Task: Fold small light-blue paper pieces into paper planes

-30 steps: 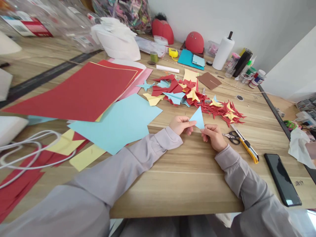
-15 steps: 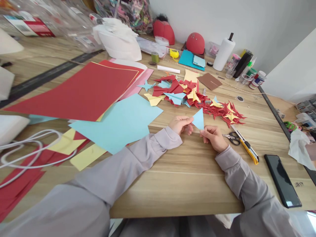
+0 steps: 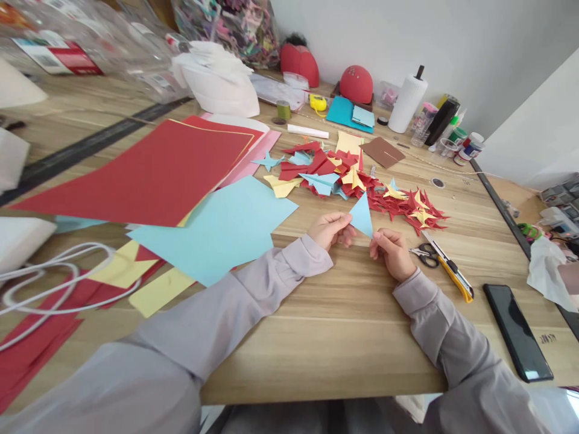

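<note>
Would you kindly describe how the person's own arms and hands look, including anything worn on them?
Both arms are covered by loose, greyish-mauve long sleeves: the left sleeve and right sleeve look plain, with soft creases and no visible print. The left hand and right hand are ungloved, and I see no ring or watch on either.

Bright, diffuse light spread evenly over the pale wood-grained counter (image 3: 344, 343), leaving only soft, faint shadows. A whitish reflection marked the lower end of the glossy black rectangular phone (image 3: 515, 331). Wide-angle distortion stretched the view's edges, and the transparent plastic packaging (image 3: 115, 39) at upper left looked blurred and smeared.
</note>
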A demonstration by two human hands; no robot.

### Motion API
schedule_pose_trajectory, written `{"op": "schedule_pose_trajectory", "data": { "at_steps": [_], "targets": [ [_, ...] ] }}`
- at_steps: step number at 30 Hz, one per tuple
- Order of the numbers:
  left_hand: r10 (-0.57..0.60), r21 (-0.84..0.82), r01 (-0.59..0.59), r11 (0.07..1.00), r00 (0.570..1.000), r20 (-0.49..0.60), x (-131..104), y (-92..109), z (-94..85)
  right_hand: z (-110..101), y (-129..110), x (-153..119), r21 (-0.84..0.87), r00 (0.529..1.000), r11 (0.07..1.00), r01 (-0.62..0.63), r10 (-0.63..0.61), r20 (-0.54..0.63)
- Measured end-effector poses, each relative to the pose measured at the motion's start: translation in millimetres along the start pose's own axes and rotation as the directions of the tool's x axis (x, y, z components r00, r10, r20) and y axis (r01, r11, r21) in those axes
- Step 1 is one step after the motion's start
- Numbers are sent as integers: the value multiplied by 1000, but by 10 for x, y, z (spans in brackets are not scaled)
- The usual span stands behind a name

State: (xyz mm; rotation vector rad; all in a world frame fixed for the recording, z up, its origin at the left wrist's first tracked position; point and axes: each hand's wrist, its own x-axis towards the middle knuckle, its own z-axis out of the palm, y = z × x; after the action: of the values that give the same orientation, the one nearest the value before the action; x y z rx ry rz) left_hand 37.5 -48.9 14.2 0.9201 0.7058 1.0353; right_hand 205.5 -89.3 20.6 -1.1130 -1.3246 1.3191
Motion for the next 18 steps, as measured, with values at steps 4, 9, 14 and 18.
{"op": "schedule_pose_trajectory", "data": {
  "at_steps": [4,9,14,18],
  "targets": [
    [5,8,-5,1000,1000,-12,4,-11,6,45,-31,-19,-103,999,994,35,-37,-16],
    [-11,-42,8,999,997,-81,-3,9,14,87,2,-64,-300,983,945,132,-165,-87],
    [17,55,-15,998,999,-31,-32,-7,35,134,45,-117,-605,923,717,346,-377,82],
    [33,157,-34,987,999,6,-46,-55,43,156,42,-127,-683,888,590,431,-411,205]
  ]
}}
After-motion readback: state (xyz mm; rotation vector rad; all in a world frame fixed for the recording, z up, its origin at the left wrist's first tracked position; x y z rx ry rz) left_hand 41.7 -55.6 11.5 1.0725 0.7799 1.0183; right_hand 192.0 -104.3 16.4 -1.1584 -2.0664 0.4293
